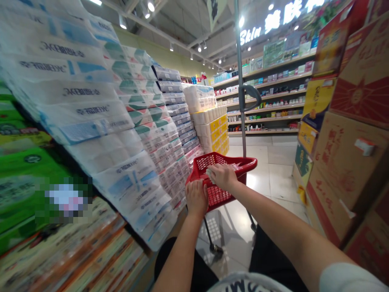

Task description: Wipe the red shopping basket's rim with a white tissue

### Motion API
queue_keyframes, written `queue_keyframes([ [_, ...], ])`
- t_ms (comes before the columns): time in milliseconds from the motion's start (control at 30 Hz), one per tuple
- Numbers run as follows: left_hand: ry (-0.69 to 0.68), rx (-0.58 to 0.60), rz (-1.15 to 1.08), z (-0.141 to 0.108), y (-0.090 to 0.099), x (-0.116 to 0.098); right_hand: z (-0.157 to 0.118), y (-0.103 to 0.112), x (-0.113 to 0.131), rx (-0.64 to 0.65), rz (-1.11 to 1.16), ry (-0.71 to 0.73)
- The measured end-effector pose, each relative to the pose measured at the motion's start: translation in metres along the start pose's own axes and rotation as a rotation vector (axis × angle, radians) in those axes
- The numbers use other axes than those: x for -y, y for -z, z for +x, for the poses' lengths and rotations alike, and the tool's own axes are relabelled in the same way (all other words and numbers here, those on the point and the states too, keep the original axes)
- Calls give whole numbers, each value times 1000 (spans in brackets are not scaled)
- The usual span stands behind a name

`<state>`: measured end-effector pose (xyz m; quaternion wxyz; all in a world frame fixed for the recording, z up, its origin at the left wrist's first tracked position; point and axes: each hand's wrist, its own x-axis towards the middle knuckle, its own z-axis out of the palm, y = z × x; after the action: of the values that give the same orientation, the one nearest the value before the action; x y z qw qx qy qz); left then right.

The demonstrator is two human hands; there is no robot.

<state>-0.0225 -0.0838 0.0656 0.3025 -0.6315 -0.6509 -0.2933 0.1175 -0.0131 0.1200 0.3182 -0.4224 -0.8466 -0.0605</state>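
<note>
Left hand (pixel 196 198), right hand (pixel 221 177) over red basket (pixel 234 160)

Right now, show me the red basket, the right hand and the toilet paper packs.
Red basket (pixel 246 163): head view, on its rim at the far right.
Right hand (pixel 221 177): head view, on the back of the hand.
Toilet paper packs (pixel 121 182): head view, on the plastic wrap of one pack.

Tiled aisle floor (pixel 275 178): L side, wrapped toilet-roll packs (pixel 100 121) stacked high, green-printed packs (pixel 24 162) further L; R side, cardboard cartons (pixel 349 174); far end, retail shelves (pixel 267 97) w/ boxed goods, lit sign (pixel 279 20) above.
</note>
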Motion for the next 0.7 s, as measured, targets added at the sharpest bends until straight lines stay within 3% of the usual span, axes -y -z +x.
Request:
queue_keyframes([
  [100, -3, -9, -19, 0, 2, -2, -5, -2, -5, -19, 24, 21],
  [300, -14, -9, -36, -1, 1, -2, 15, 11, -6, 280, 10, -79],
  [467, -27, 4, -31, -4, 2, -3, 31, 11, 2, 374, -56, -125],
  [600, -50, -3, -41, -8, 4, -4, 41, 8, 4, 507, -93, -77],
  [700, -44, -9, -35, -9, 6, -4, 45, 7, 3, 537, -92, -42],
])
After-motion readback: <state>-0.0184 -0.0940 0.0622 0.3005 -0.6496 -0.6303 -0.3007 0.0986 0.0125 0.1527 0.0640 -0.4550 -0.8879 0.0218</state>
